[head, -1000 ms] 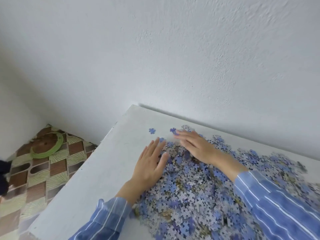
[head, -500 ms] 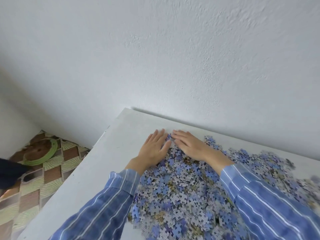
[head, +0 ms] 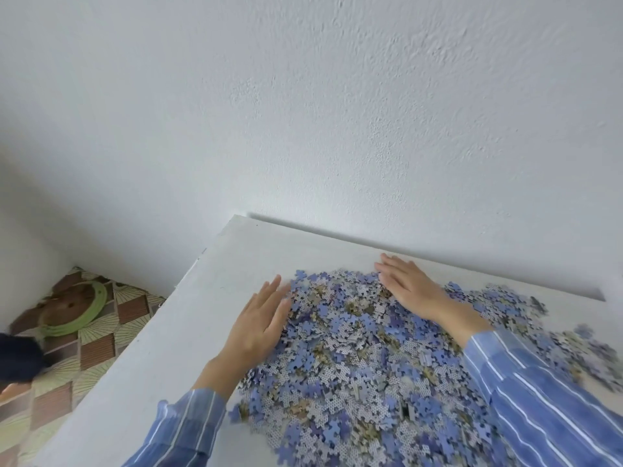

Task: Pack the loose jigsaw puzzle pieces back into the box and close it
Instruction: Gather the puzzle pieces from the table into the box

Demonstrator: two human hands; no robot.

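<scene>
A big heap of loose blue and grey jigsaw pieces covers the white table. My left hand lies flat, fingers apart, against the heap's left edge. On the far edge of the heap, near the wall, my right hand rests flat with its fingers spread. Neither hand holds anything. Striped blue sleeves cover both forearms. No box is in view.
A white wall runs close behind the table's far edge. The table's left edge drops to a patterned tile floor with a green-rimmed round object. A dark shape sits at the far left.
Both hands swept two stray pieces at the far left into the heap, met at its far tip, then drew apart. The left hand slid back along the left edge, the right moved right.
</scene>
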